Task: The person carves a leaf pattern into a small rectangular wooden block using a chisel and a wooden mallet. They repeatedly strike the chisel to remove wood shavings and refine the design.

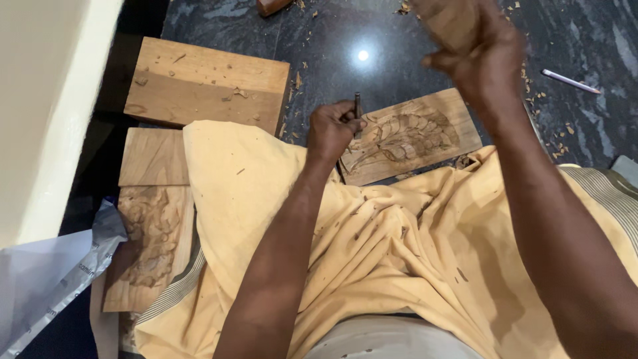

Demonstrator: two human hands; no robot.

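Note:
My left hand (334,126) grips a thin metal chisel (357,106), held upright with its tip on a carved wooden panel (425,129) that shows a leaf-like relief. The panel lies on the dark floor, against my lap, which is covered in yellow cloth (372,233). My right hand (485,53) is raised above the panel, blurred, and closed around a wooden mallet (448,23) whose top runs out of the frame.
A plain wooden board (206,83) lies at the upper left, with a second carved panel (149,246) below it. Wood chips litter the dark polished floor (585,40). A white pen (570,81) lies at right, crumpled plastic sheet (53,279) at lower left, a cream wall (46,100) at left.

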